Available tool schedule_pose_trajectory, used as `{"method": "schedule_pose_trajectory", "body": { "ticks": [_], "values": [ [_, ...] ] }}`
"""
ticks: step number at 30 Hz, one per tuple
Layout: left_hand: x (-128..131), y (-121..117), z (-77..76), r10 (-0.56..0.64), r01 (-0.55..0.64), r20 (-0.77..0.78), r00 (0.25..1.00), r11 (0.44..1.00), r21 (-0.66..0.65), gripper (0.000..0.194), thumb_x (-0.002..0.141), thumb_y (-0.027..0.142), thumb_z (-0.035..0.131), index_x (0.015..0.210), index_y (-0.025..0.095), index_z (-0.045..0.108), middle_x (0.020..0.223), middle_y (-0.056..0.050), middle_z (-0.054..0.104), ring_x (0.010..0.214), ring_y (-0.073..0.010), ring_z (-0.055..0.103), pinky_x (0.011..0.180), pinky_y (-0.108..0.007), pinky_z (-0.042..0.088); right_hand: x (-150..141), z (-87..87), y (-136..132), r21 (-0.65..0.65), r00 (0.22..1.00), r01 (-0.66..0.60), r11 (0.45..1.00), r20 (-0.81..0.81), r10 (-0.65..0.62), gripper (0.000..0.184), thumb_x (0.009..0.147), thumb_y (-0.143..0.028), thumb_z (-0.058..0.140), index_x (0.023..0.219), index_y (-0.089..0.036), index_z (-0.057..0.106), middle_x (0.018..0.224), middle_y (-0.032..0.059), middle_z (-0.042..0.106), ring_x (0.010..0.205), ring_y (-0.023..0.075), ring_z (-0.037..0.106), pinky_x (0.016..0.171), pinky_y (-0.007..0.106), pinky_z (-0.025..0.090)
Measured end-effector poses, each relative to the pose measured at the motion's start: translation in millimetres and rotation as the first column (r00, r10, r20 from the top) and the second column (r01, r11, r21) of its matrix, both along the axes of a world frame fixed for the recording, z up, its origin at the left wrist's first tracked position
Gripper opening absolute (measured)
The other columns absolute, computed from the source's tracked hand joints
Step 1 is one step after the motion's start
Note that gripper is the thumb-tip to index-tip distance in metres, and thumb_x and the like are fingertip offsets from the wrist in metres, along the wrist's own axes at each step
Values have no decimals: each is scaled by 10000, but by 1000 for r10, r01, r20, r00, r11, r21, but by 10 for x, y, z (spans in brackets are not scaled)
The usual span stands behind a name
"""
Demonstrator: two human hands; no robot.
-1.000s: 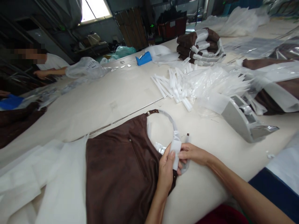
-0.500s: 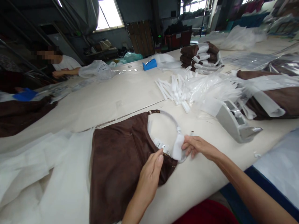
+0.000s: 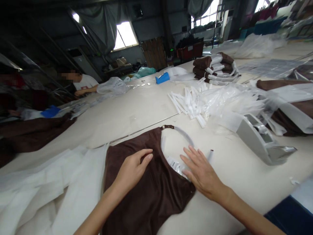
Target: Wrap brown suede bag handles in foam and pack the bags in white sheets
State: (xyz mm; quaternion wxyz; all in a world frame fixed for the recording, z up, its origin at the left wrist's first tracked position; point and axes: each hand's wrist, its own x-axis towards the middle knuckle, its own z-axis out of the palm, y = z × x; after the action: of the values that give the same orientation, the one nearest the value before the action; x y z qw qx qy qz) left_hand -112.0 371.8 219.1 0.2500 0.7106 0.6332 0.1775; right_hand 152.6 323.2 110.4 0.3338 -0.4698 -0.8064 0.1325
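Note:
A dark brown leather-like shoulder bag [image 3: 144,195] lies on the table, its plain panel facing up. Its curved strap [image 3: 184,133], sleeved in clear plastic, arches over the table on the right side. My left hand [image 3: 133,166] is over the upper part of the bag, thumb and fingers apart with nothing between them; whether it touches the bag I cannot tell. Fingers spread, my right hand [image 3: 202,173] lies over the strap's near end and hides it. Beside that hand a white printed tag [image 3: 174,164] shows in the bag's opening.
A grey tape dispenser [image 3: 264,138] stands at the right. Behind are white foam strips [image 3: 188,102], clear plastic bags [image 3: 222,99] and stacked brown bags [image 3: 215,70]. White sheets [image 3: 80,176] lie at the left. Across the table a person in a white shirt [image 3: 86,82] handles plastic.
My left hand has moved left over the bag. My right hand has let go of the white wrap on the strap and spread out. The bag's slit-like seam no longer shows. The view has shifted.

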Motion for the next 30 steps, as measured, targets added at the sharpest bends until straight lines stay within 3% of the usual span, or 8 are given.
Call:
{"method": "schedule_pose_trajectory", "body": {
  "ticks": [5,10,15,20,23,26,30],
  "values": [
    [106,773,-157,-2,0,32,999,997,81,289,847,406,630,1023,193,714,1122,-113,712,1087,-309,633,1039,-463,424,-160,-279,65,-152,975,-124,981,165,149,379,963,-327,535,1338,-281,569,1428,66,558,1388,299,422,1186,620,182],
    [255,1181,-302,53,-91,235,970,984,151,350,934,397,604,1197,167,600,1226,-94,614,1066,-237,617,930,-462,522,-124,-363,107,-119,958,-163,979,218,186,414,938,-261,539,1349,-306,557,1442,33,548,1374,293,443,1204,576,165],
    [376,1297,-316,72,-162,423,903,970,181,351,931,370,617,1226,182,584,1242,-88,596,1070,-243,615,888,-428,549,-106,-503,192,-12,952,-194,981,239,192,452,878,-246,593,1327,-295,586,1376,25,608,1292,284,538,1201,502,233],
    [422,1391,-235,34,-123,491,871,981,150,366,917,389,633,1207,168,599,1217,-68,603,1071,-270,615,880,-423,551,-110,-586,223,16,961,-182,983,213,175,423,879,-269,598,1301,-288,605,1352,13,627,1271,269,559,1213,466,223],
    [356,1446,-104,-10,-34,468,884,996,85,364,926,421,609,1149,133,624,1149,-47,623,1008,-271,630,853,-412,559,-146,-509,204,-102,969,-141,985,190,158,411,883,-281,586,1293,-274,619,1358,27,623,1288,290,541,1209,514,216],
    [238,1420,79,-88,93,411,907,996,8,332,861,444,685,971,131,678,928,-25,674,787,-192,641,710,-316,544,-167,-359,176,-238,980,-104,966,141,140,416,883,-266,562,1295,-263,624,1370,40,612,1334,298,488,1212,557,163],
    [134,1120,259,-157,241,395,905,955,-172,381,719,531,756,757,156,698,686,-15,675,565,-139,543,528,-219,395,-115,-187,100,-290,993,-77,954,65,100,392,870,-228,532,1242,-251,655,1356,44,617,1364,276,447,1221,558,101]
  ]
}}
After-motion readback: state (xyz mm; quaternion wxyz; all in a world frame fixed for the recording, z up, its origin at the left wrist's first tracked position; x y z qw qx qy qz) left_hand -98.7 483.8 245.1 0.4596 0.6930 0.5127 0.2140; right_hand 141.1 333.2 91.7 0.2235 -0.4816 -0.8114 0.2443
